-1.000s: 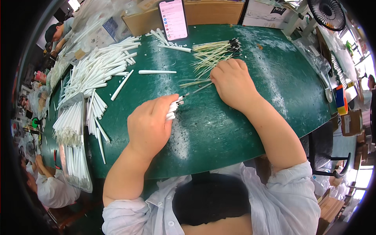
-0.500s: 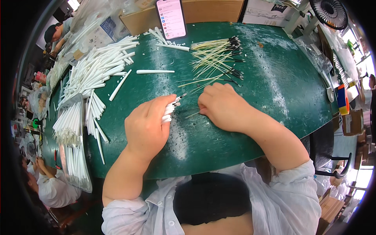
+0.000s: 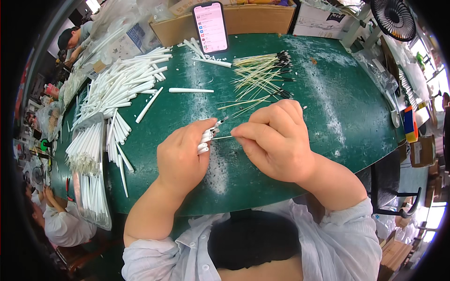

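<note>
My left hand (image 3: 182, 149) is closed around several white tapered tubes (image 3: 204, 148), their ends pointing right; small dark and metallic tips stick out of some. My right hand (image 3: 276, 140) pinches a thin pale wire (image 3: 222, 137) between thumb and fingertips. The wire's free end reaches the tube ends in my left hand; whether it has entered one I cannot tell. Just beyond my right hand lies a bundle of pale wires with black ends (image 3: 262, 75). A single white tube (image 3: 191, 90) rests on the green table (image 3: 262, 187) past my left hand.
A large heap of white tubes (image 3: 122, 86) spreads at the left, with a clear plastic tray (image 3: 104, 187) of tubes nearer me. A phone (image 3: 210, 28) leans on a cardboard box (image 3: 258, 19) at the back. A fan (image 3: 393, 18) stands far right; other people (image 3: 70, 40) sit leftward.
My right hand has come up from the table by the wires, bringing a wire's end to the tubes in my left hand. My left hand has shifted slightly right.
</note>
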### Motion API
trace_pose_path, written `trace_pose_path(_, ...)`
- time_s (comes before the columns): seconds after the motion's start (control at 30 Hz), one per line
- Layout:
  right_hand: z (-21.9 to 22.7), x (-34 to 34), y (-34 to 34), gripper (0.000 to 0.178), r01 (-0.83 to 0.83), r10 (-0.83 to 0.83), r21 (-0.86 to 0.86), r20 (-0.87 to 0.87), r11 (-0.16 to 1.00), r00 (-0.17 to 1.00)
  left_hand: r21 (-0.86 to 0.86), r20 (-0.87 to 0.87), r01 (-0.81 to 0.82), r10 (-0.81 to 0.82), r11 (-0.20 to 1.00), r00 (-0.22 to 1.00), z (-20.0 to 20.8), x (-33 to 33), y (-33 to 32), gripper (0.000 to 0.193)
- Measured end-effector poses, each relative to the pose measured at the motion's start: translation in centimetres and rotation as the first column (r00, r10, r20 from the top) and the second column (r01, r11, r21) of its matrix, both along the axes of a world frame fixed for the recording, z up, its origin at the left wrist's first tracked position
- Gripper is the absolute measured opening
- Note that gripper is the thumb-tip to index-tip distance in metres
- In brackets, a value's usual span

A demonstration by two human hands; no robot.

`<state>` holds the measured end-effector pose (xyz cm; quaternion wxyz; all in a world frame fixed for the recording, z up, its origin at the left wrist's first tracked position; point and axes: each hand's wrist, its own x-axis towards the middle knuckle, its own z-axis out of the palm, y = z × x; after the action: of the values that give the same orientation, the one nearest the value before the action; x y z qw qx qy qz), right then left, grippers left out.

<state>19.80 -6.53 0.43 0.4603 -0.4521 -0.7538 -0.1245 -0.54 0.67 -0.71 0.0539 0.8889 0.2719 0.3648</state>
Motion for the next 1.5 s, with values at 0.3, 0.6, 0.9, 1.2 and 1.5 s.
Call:
trace_pose_path(0.3, -0.1, 0.0, 0.5, 0.027, 0.011, -0.01, 0.009, -0.032, 1.0, 0.999, -0.085, 0.024, 0.006, -0.004, 0.996, 1.0, -0.1, 0.1, -0.1, 0.038)
trace_pose_path(0.6, -0.7, -1.3, 0.9, 0.037, 0.055, -0.143, 0.367, 0.218, 0.929, 0.965, 0.036, -0.008, 0.048, -0.048, 0.998, 0.999, -0.3, 0.4, -0.4, 0.041)
trace_pose_path(0.9, -0.5, 1.5, 0.6, 0.042, 0.033, -0.029, -0.024, 0.159, 0.999, 0.987, 0.023, -0.024, 0.022, -0.022, 0.999, 0.999, -0.2, 0.0, 0.4, 0.04)
trace_pose_path(1.2, -0.6, 1.1, 1.7, 0.054, 0.009, -0.01, 0.21, 0.001, 0.978, 1.0, -0.516, 0.329, -0.119, 0.324, 0.849, 0.887, 2.7, -3.2, 5.7, 0.025)
trace_pose_path(1.5, -2.7, -2.5, 1.3, 0.017, -0.171, 0.127, 0.144, 0.276, 0.975, 0.953, -0.638, 0.716, 0.738, 0.52, 0.218, 0.465, -0.3, -4.0, 7.9, 0.03)
